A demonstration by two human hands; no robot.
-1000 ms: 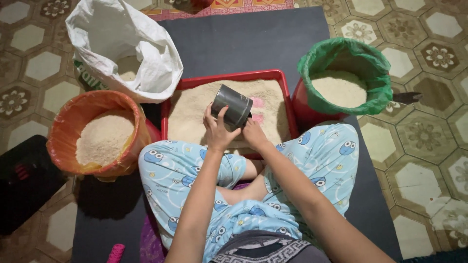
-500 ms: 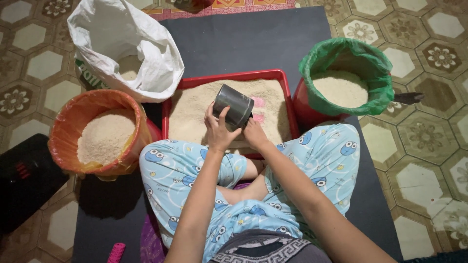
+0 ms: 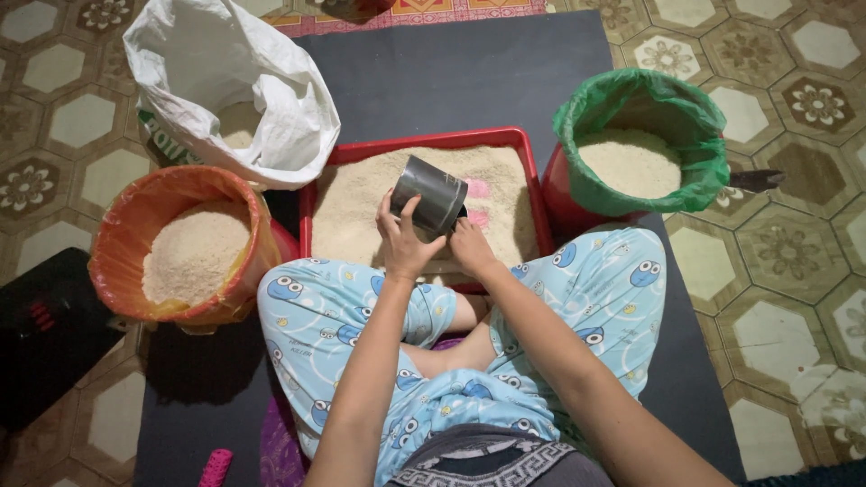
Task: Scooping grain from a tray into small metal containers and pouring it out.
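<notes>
Tin can (image 3: 430,195), dark metal, tilted on its side above red tray (image 3: 415,142) of rice. Left hand (image 3: 403,240) wraps can's near side, fingers curled on the wall. Right hand (image 3: 471,244) grips lower edge; finger detail hidden. Orange-lined bucket (image 3: 122,236) left, green-lined bucket (image 3: 577,122) right, white sack (image 3: 216,72) behind.
</notes>
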